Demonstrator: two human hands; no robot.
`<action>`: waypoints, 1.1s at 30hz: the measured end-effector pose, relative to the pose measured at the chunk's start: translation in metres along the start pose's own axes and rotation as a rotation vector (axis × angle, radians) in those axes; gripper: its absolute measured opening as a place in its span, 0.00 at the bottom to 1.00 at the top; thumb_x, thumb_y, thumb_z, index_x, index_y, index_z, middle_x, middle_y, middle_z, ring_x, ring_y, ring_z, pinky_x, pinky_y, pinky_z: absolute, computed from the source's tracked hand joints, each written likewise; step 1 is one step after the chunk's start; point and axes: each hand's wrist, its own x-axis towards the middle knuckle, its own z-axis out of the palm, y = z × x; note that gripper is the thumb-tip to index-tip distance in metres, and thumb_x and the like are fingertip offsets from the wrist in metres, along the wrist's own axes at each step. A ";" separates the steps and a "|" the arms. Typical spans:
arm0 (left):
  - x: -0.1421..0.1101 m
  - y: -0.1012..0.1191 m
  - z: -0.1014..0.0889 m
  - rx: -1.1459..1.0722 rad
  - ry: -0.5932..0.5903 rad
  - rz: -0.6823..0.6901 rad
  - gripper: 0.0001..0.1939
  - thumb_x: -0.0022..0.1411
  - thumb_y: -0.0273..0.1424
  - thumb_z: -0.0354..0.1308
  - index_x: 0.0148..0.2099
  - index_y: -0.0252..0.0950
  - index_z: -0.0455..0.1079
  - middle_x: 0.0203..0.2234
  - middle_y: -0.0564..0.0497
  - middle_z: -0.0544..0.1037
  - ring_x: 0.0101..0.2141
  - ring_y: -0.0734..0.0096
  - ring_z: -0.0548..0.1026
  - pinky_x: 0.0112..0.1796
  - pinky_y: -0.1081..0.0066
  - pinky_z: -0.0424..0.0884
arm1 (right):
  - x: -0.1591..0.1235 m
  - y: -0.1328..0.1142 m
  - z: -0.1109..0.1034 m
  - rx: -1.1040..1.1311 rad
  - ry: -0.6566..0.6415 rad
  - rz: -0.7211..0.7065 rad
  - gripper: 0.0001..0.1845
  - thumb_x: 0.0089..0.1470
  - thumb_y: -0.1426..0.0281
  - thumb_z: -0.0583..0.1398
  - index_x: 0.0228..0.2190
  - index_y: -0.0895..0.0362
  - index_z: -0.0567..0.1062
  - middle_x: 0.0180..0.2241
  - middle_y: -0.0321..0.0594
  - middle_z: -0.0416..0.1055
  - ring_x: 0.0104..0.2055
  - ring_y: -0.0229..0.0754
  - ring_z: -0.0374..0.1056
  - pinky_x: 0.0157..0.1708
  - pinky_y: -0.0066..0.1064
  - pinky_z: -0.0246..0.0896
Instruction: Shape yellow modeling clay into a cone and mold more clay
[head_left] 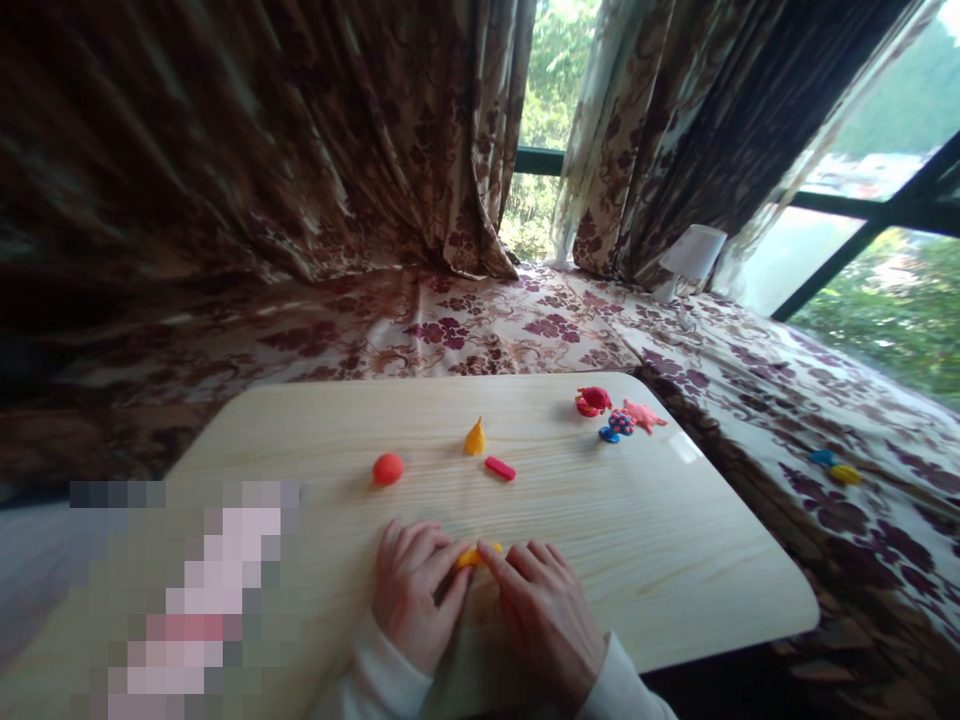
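Note:
A small yellow piece of modelling clay lies low over the table between my hands. My left hand pinches its left end between thumb and index finger. On its right end press the fingertips of my right hand, the index finger on top; the thumb is mostly hidden. Farther back stand a red-orange clay ball and a yellow-orange teardrop-shaped piece with a pointed top. A short pink-red clay bar lies beside the teardrop.
On the wooden table, at the far right, sit a dark red shaped piece, a blue piece with a speckled top and a pink star-like piece. Blue and yellow lumps and a white lamp rest on the flowered cloth. Pixelation covers the lower left.

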 end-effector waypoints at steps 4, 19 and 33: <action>-0.001 0.003 0.004 -0.045 0.022 -0.039 0.08 0.59 0.29 0.55 0.36 0.44 0.75 0.29 0.52 0.76 0.39 0.62 0.71 0.51 0.52 0.55 | 0.001 0.000 -0.003 0.011 -0.022 0.004 0.26 0.53 0.80 0.56 0.54 0.55 0.66 0.31 0.40 0.71 0.32 0.44 0.61 0.31 0.34 0.53; -0.003 -0.010 0.004 0.050 -0.019 0.082 0.07 0.58 0.29 0.57 0.39 0.43 0.74 0.31 0.52 0.75 0.38 0.64 0.71 0.48 0.56 0.57 | -0.001 0.002 -0.009 0.043 -0.066 0.006 0.26 0.53 0.81 0.53 0.54 0.58 0.65 0.30 0.41 0.70 0.31 0.43 0.61 0.32 0.34 0.51; -0.002 -0.008 0.003 0.073 -0.004 0.098 0.07 0.57 0.29 0.58 0.38 0.44 0.74 0.30 0.53 0.75 0.38 0.63 0.71 0.48 0.56 0.57 | -0.001 0.002 -0.010 0.031 -0.064 -0.017 0.24 0.54 0.79 0.53 0.53 0.57 0.67 0.28 0.39 0.70 0.29 0.42 0.61 0.30 0.33 0.48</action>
